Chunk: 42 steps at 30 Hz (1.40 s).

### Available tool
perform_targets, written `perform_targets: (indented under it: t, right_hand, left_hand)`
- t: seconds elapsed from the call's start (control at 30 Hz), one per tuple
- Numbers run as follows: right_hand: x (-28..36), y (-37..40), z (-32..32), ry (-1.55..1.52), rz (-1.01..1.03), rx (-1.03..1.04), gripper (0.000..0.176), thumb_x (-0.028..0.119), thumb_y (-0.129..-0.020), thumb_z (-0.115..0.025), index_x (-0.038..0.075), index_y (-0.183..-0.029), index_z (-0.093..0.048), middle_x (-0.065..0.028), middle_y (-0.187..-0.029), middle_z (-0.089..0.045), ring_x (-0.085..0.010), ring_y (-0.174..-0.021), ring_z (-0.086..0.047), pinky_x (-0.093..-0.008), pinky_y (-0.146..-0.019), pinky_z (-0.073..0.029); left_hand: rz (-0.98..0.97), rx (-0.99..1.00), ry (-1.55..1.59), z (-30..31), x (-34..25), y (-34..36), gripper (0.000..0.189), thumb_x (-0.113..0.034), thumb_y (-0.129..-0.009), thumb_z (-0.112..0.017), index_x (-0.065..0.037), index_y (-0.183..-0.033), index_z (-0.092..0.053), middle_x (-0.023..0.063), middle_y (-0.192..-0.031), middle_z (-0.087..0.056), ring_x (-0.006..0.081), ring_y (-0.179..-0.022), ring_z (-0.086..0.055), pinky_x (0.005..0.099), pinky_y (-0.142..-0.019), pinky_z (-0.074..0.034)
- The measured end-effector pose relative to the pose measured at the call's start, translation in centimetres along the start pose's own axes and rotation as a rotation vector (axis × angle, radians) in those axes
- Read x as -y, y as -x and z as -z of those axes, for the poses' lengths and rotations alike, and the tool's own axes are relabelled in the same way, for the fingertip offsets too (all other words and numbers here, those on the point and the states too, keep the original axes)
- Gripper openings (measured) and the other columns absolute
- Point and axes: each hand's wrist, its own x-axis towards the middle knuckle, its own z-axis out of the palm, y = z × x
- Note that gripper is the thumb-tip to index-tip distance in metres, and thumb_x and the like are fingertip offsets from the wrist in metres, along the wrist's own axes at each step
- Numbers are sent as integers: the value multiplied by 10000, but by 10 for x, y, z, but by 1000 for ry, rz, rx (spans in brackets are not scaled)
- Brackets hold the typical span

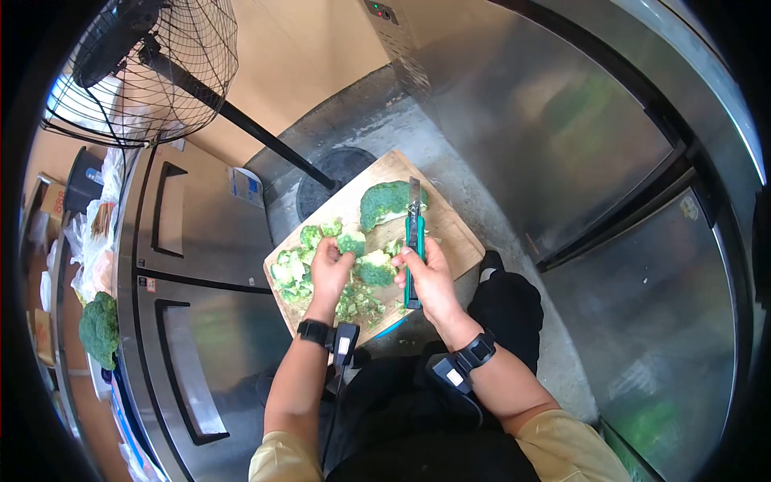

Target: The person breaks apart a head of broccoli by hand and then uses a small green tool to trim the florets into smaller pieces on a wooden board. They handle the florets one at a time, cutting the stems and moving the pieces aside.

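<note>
My right hand (428, 277) is closed around the green and black handle of a utility knife (414, 233), its blade pointing away from me. My left hand (330, 271) pinches a small broccoli floret (352, 242) to the left of the knife. Between the hands, a cut broccoli piece (376, 271) lies on the wooden cutting board (456, 239). A larger broccoli piece (382, 202) sits on the far part of the board, beside the blade. Cut florets (291, 271) are heaped at the board's left side, and small scraps (359, 305) are scattered nearer to me.
A pedestal fan (161, 68) stands at the far left, its base behind the board. Steel refrigerator doors rise on the left (205, 217) and right (554, 96). A whole broccoli head (99, 329) rests among bags at the left edge.
</note>
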Motion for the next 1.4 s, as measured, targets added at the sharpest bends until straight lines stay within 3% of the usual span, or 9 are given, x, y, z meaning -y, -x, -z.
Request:
perform_targets:
  t: [0.17,0.3,0.53,0.6,0.63,0.87,1.03,1.13,1.4]
  right_hand:
    - [-11,4,-6,70,-79,137,192,144,-887,-618,57,-1013,-504,-16,-793,-578,-69,-569,-533,-210,-524,-448]
    - [-26,12,-23,134,-173,324,282,146,-850,-676,49,-1059,-513,-2,-816,-565,-59,-578,-530,-196,-520,-443]
    - [-68,18,-48,215,-106,528,422,15,-788,-693,32,-1152,-479,-16,-855,-570,-80,-647,-541,-213,-540,-447]
    - [-77,21,-55,423,8,595,423,13,-775,-692,29,-1147,-490,-25,-852,-573,-99,-688,-549,-230,-570,-458]
    - [-87,19,-56,616,396,602,425,42,-758,-708,31,-1131,-505,-42,-844,-570,-115,-720,-547,-255,-600,-467]
    - [-111,22,-59,516,-109,549,294,79,-847,-655,35,-1089,-495,1,-857,-561,-46,-651,-534,-210,-540,-474]
    - [-129,31,-42,1093,255,636,228,208,-918,-561,35,-1041,-478,-54,-700,-543,-123,-531,-551,-279,-520,-469]
    - [-136,48,-35,1202,162,641,260,263,-897,-551,34,-975,-456,-240,-738,-584,-451,-690,-561,-490,-609,-439]
    - [-116,92,-59,1529,296,660,296,306,-913,-537,39,-978,-427,-222,-674,-589,-423,-658,-585,-503,-567,-446]
  left_hand:
    - [82,127,795,28,-15,63,402,98,-821,-502,-72,-1182,-459,65,-1111,-567,171,-969,-583,414,-942,-488]
    - [87,211,886,38,-8,106,471,80,-820,-519,-71,-1259,-436,100,-1235,-530,231,-1159,-519,402,-1004,-434]
    - [131,158,994,59,-10,148,448,5,-871,-548,-91,-1281,-395,89,-1240,-525,210,-1128,-537,383,-989,-432]
    - [161,68,871,69,3,152,325,-66,-903,-562,-92,-1217,-480,71,-1218,-544,183,-1080,-556,356,-947,-460]
    - [178,23,801,75,17,151,298,-77,-904,-571,-89,-1194,-504,66,-1209,-551,176,-1067,-560,347,-932,-468]
    - [148,-167,867,100,70,164,219,-12,-867,-603,-77,-1074,-570,57,-1112,-592,150,-1018,-578,303,-867,-488]
    - [20,-279,964,103,119,158,213,57,-833,-606,-55,-1011,-575,61,-1016,-626,157,-970,-600,285,-883,-472]
    - [-28,-322,470,99,133,157,213,70,-802,-634,-44,-978,-596,50,-1015,-629,138,-948,-597,267,-874,-468]
    - [-59,-472,375,88,148,153,212,59,-716,-703,-42,-889,-633,-27,-908,-608,39,-712,-476,181,-609,-373]
